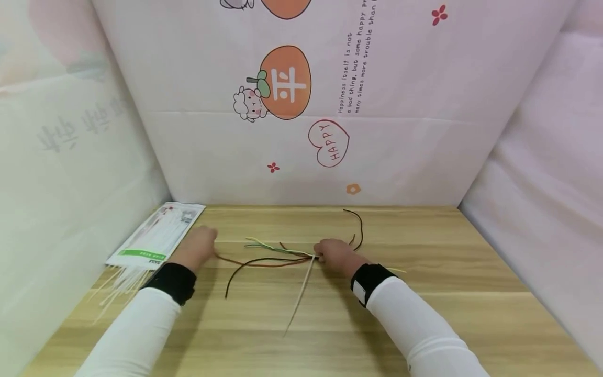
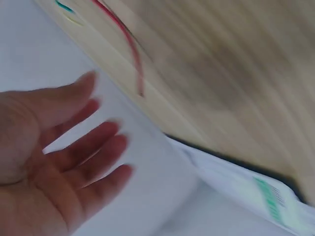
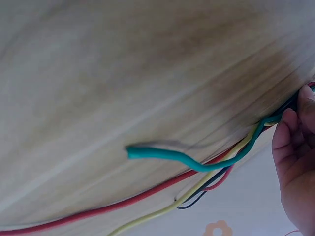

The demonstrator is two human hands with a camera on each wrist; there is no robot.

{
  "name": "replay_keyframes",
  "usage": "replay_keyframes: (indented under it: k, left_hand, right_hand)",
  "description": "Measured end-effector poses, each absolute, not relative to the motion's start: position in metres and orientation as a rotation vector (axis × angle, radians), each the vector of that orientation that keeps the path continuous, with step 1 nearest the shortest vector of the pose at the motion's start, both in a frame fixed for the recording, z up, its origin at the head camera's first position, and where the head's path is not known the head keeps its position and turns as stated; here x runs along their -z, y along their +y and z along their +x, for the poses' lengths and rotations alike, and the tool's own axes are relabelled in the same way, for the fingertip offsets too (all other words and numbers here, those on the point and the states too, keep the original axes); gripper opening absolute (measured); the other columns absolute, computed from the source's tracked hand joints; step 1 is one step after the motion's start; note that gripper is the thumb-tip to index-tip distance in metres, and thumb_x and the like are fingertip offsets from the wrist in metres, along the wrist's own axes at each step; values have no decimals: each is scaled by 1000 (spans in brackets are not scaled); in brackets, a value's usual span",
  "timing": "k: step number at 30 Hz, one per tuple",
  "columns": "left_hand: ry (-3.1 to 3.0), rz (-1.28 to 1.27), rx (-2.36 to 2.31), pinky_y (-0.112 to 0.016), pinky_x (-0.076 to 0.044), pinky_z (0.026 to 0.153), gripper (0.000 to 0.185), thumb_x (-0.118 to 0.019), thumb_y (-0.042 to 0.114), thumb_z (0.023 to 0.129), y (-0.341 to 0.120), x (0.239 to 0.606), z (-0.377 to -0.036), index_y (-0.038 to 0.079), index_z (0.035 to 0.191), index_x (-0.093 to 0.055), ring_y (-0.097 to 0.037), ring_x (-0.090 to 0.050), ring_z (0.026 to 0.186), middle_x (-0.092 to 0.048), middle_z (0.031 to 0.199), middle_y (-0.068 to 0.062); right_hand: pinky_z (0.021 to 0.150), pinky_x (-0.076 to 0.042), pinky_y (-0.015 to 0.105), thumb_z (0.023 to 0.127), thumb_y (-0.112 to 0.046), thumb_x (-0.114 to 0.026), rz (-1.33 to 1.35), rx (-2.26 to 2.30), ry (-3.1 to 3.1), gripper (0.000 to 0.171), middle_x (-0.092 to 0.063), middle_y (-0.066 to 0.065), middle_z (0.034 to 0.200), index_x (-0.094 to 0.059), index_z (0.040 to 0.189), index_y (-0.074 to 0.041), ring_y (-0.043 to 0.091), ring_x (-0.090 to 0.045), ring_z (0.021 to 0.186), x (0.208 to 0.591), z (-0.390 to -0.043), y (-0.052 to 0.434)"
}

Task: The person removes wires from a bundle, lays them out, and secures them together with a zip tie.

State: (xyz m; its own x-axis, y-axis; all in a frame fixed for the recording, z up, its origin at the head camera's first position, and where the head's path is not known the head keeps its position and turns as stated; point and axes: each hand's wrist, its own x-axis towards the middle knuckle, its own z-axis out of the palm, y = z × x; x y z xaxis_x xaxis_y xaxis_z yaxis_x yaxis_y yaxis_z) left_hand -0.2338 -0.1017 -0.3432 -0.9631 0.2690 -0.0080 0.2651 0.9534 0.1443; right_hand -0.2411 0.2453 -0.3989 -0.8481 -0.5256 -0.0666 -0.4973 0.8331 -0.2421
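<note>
— What's under your hands?

— A pale wooden table [image 1: 424,293], walled in by white printed sheets. At about ten o'clock from the middle of it lies a flat packet [image 1: 157,235] with a green strip, white cable ties [image 1: 118,285] fanning out of its near end.

— And the thing you're working on?

— A bundle of thin wires [image 1: 273,254], loosely gathered at the table's centre. They're slim, flexible strands in several colours: a red one, a green one, a pale yellow one and a dark one. From my right hand [image 1: 336,255] they spread toward nine o'clock, the dark strand curling down to seven. One more dark end loops off toward one o'clock. A single pale tie [image 1: 301,293] crosses them and runs back toward six.

— How are you holding them?

— My right fingers [image 3: 295,147] are curled round the gathered strands, pinching them together. Up close the green wire [image 3: 192,160] shows a blunt cut end and a gentle wave.

— Your left?

— My left hand [image 1: 198,248] holds nothing; fingers [image 2: 93,147] straight and spread, palm bare, just beside the red wire's end [image 1: 226,258] at nine o'clock
</note>
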Motion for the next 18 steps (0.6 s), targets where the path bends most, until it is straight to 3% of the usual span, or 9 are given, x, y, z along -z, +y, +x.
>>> replay_keyframes:
  k: [4,7,11,15,18]
  left_hand:
    - [3082,629,-452,-48,-46,94,23,-60,1,90,-46,347,-238,-6,112,-62,-37,-56,108,-60,112,-22]
    - [2928,836,-569,-45,-44,98,27,-59,2,93,-4,359,-244,-7,119,-60,-36,-55,114,-59,119,-22]
    - [2796,958,-543,-39,-44,99,35,-64,5,91,34,378,-254,-5,124,-59,-32,-56,115,-60,122,-19]
    - [2773,938,-444,-39,-44,98,42,-72,16,88,54,391,-259,0,125,-60,-29,-56,113,-61,119,-15]
    - [2769,944,-407,-42,-45,92,33,-71,18,89,65,391,-260,4,118,-65,-27,-55,107,-59,109,-10]
  right_hand:
    - [65,-24,31,96,1,-52,-793,295,2883,44,-24,-1,69,-20,73,-18,15,-26,66,403,-244,244]
    - [64,-24,32,94,2,-53,-794,312,2884,42,-25,-1,69,-22,72,-17,16,-28,65,405,-245,243]
    - [64,-26,32,90,3,-53,-811,305,2909,37,-30,0,70,-29,71,-16,17,-30,67,405,-248,243]
    - [66,-29,32,94,-2,-55,-806,269,2899,31,-36,0,73,-36,73,-15,17,-33,69,405,-250,243]
    - [65,-31,32,95,-6,-58,-789,283,2884,29,-39,1,74,-40,74,-14,17,-36,69,403,-251,244]
